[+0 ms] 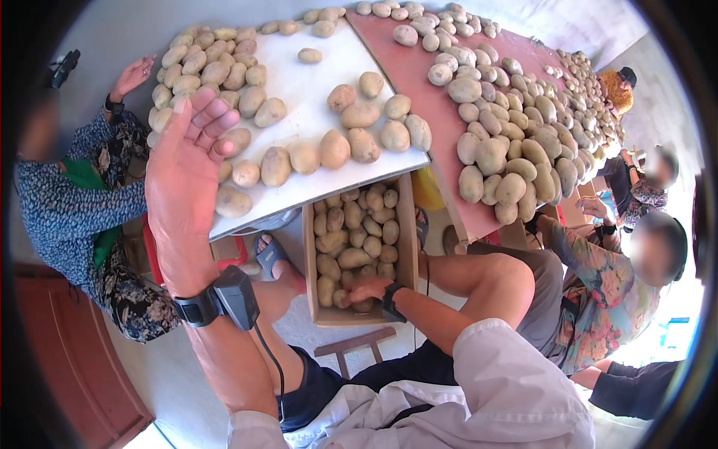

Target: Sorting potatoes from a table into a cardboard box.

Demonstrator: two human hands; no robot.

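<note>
My left hand (193,134) is raised in front of the white tabletop (291,67), palm turned up and fingers spread, holding nothing. It hides some of the potatoes (216,73) heaped at the table's left end. Below the table edge, my right hand (369,288) reaches into a cardboard box (309,247) full of potatoes (356,258). Its fingers point left among the potatoes at the near end, touching them. Whether they grip one is hard to tell. A loose row of potatoes (305,156) lies along the table's near edge.
A reddish tabletop (404,56) adjoins on the right, covered by a large potato heap (521,129). One person (84,196) sits at the left, others (600,292) along the right. A yellow container (427,188) stands behind the box. A cable (269,359) hangs from my left wrist device.
</note>
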